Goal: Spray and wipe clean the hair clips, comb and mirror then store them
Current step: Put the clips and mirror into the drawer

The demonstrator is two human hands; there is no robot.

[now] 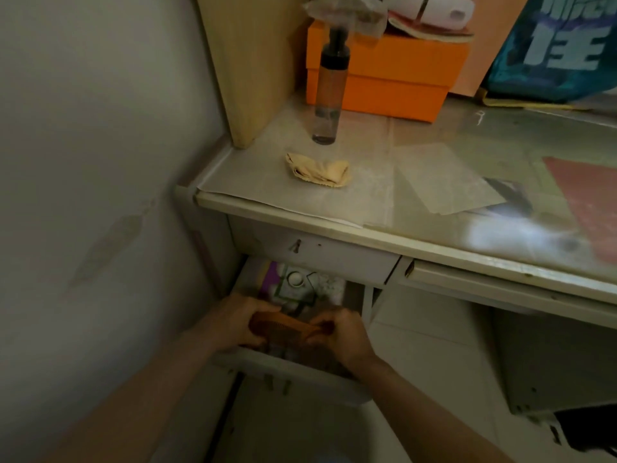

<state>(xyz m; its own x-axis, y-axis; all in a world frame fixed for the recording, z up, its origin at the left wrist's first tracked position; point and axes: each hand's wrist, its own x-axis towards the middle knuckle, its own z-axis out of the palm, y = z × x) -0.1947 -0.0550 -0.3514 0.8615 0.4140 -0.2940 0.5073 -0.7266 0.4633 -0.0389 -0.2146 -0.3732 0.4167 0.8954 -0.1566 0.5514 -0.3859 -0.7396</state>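
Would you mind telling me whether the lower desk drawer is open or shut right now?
Open. The lower drawer is pulled out below the desk, its contents visible, while both hands hold the comb over it.

I count: one brown comb (287, 330), one spray bottle (329, 91), one folded yellow cloth (319, 170), one orange box (389, 73), two hands, left (233, 324) and right (344, 335).

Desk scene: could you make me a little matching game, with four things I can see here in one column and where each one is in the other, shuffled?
Things:
1. comb
2. spray bottle
3. folded cloth
4. orange box

Places:
A. lying on the desktop near its front edge
B. at the back of the desk, under other items
C. held in both hands over the open drawer
D. standing upright in front of the box

Pairs: 1-C, 2-D, 3-A, 4-B
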